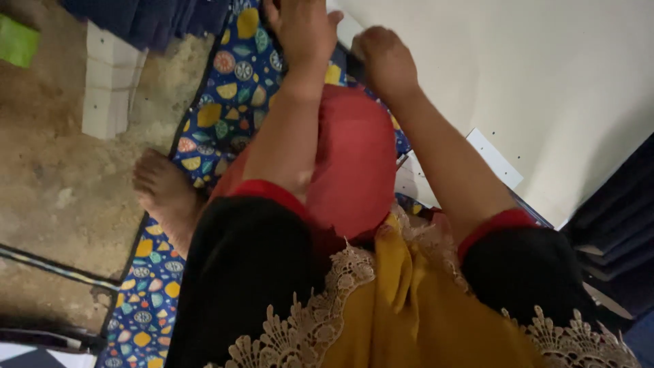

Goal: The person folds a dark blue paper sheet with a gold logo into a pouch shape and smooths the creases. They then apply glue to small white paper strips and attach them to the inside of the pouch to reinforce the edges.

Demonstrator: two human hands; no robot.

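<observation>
A home: patterned floor mat (225, 102) on bare concrete floor (54, 177).

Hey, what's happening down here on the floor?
A person is seen from above, sitting on a blue mat printed with fruit slices, one bare foot resting at its edge beside the rough floor. Both arms reach forward. The left hand and the right hand are close together at the edge of a large pale sheet, with something dark between them that is too hidden to identify. What the fingers grip cannot be made out. A red-clothed knee sits between the arms.
</observation>
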